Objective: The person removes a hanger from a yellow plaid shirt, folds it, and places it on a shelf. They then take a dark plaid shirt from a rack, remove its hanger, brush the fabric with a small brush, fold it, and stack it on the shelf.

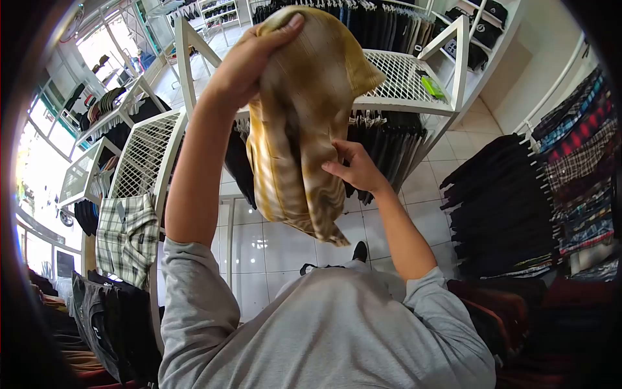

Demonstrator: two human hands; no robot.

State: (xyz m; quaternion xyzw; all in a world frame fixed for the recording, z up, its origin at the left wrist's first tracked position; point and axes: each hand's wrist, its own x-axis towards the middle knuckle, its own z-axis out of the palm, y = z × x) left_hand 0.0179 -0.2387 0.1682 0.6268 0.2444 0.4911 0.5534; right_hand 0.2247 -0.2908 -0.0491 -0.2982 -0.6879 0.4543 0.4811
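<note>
A yellow, brown and white patterned shirt (298, 129) hangs in the air in front of me, partly blurred by motion. My left hand (256, 58) is closed on its upper part, the thumb lying over the cloth. Lower down on the right side, my right hand (356, 167) has its thumb and fingers bent onto the shirt's edge. The loose lower end of the garment dangles over the tiled floor.
A white mesh-topped rack (395, 76) stands ahead, with dark trousers hanging below and a bright green item (433, 87) on top. At left, a checked shirt (127, 236) hangs on another rack. Dark clothes (499, 201) and plaid shirts (583, 162) line the right side.
</note>
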